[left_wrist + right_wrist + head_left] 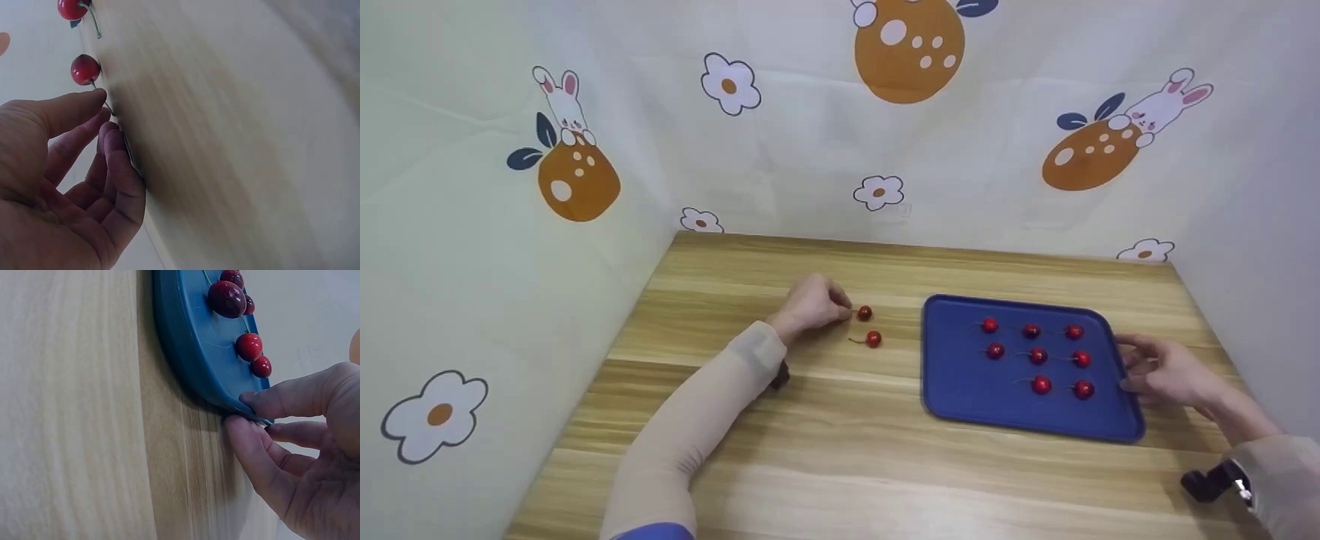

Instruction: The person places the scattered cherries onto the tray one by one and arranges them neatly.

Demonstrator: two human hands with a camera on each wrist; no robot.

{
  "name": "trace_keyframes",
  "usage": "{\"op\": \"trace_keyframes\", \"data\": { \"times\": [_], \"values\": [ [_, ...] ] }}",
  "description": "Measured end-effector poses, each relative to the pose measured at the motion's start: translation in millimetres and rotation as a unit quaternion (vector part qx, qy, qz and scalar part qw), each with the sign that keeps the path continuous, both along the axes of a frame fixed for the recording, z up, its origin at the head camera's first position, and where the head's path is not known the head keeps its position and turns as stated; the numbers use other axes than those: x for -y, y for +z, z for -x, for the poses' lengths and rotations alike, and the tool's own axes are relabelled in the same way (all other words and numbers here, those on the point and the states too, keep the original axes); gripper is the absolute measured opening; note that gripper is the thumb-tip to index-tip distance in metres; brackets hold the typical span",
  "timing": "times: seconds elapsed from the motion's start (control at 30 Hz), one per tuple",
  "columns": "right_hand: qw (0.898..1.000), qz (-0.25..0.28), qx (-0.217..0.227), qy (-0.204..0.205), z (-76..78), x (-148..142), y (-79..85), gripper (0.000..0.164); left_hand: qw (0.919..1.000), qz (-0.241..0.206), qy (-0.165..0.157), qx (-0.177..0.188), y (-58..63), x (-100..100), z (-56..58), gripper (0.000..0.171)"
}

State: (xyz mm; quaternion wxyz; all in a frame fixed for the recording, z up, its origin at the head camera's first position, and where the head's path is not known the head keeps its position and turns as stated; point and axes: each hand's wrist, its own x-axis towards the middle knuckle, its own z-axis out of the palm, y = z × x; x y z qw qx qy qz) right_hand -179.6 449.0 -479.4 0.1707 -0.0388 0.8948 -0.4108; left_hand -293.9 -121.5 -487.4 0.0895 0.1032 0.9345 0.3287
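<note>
At the middle of the table in the head view, my left hand (813,304) has its thumb and forefinger at the thin stem of a red cherry (865,313). The left wrist view has this cherry (85,70) just beyond the thumb tip, its stem crossing between the fingertips. A second cherry (874,339) lies close by, stem to the left. On the right, a blue tray (960,394) carries several cherries in rows, stems mostly leftward. My right hand (1166,369) grips the tray's right rim, thumb inside and fingers outside, as the right wrist view also shows.
The wood-grain table (825,465) spreads around the tray and the loose cherries. A pale curtain (802,150) printed with rabbits, fruit and flowers stands along the table's back and sides. A black wrist device (1215,481) hangs under the right sleeve.
</note>
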Motion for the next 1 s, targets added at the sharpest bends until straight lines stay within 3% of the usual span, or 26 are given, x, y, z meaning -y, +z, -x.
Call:
{"op": "trace_keyframes", "data": {
  "times": [0.6,0.63,0.83,0.87,1.0],
  "values": [
    [1.0,0.003,-0.01,-0.002,-0.3,0,0.3,0.085,0.9973,0.05,-0.03,-0.045,1.3,-10,-1.2,0.011],
    [1.0,0.002,-0.01,-0.001,-0.2,0,0.3,0.085,0.9964,0.05,-0.038,-0.057,-9.4,-7,5.6,0.01],
    [1.0,0.006,-0.002,-0.001,-0.6,-1,0.3,0.087,0.9964,0.05,-0.043,-0.054,-9.7,-8,3.8,0.009],
    [1.0,0.007,-0.002,-0.001,-0.7,0,0.4,0.087,0.9969,0.052,-0.037,-0.047,0.5,-11,-3.3,0.01],
    [1.0,0.012,-0.002,-0.002,-1.6,0,-0.6,0.088,0.9966,0.048,-0.029,-0.06,-1.2,-12,-4.1,0.009]
  ]
}}
